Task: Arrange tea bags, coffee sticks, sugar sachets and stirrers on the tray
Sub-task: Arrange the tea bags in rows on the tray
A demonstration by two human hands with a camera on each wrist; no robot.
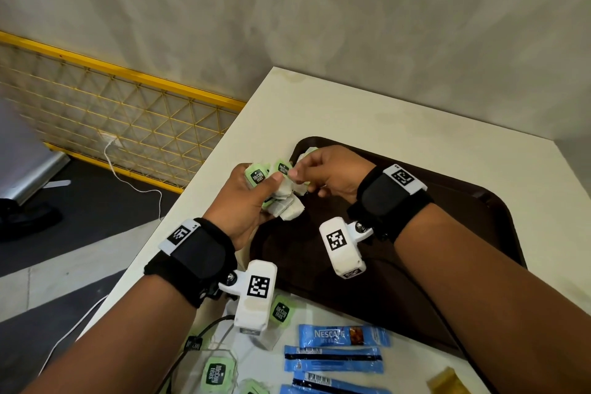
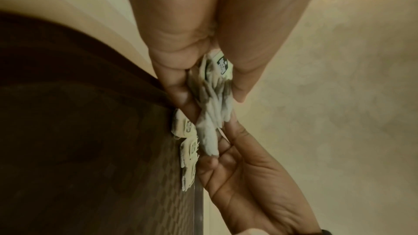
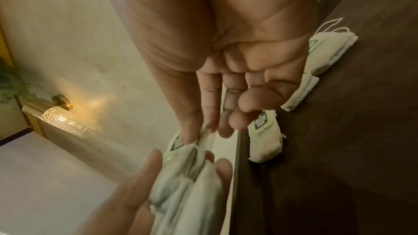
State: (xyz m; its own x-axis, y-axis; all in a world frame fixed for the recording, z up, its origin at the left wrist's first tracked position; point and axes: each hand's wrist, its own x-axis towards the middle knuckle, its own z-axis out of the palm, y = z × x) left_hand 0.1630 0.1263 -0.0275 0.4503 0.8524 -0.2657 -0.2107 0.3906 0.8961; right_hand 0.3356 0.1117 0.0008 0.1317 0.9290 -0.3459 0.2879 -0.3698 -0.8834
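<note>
Pale plaster walls close in a corner where a white table point(image 1: 351, 112) carries a dark brown tray point(image 1: 463, 217), and over the tray's far left corner the work is being done. Thumb and forefinger of the right hand point(image 1: 329, 174) pinch the green tag of one tea bag point(image 1: 283, 168), its other fingers loosely curled; the pull looks meant to free a single bag from the rest. Those others sit as a bunch point(image 1: 284, 201) in the left hand point(image 1: 252, 198), thumb pressed across the front and fingers curled behind, so the hand serves as a holder while the other deals from it. Just under the right hand, laid bags point(image 3: 267, 142) already lie in a line along the tray's left edge, which suggests the pinched one will go next in that row. Most of the tray floor is bare, so I judge the task to be in its early part. Nearer the person, off the tray, more tagged spare bags point(image 1: 281, 312) lie on the table beside blue coffee sticks point(image 1: 343, 336) side by side, and a yellowish sachet point(image 1: 447, 381) shows at the lower edge. No stirrers are visible. Strings may tangle within the bunch, so a slow pull seems wise.
</note>
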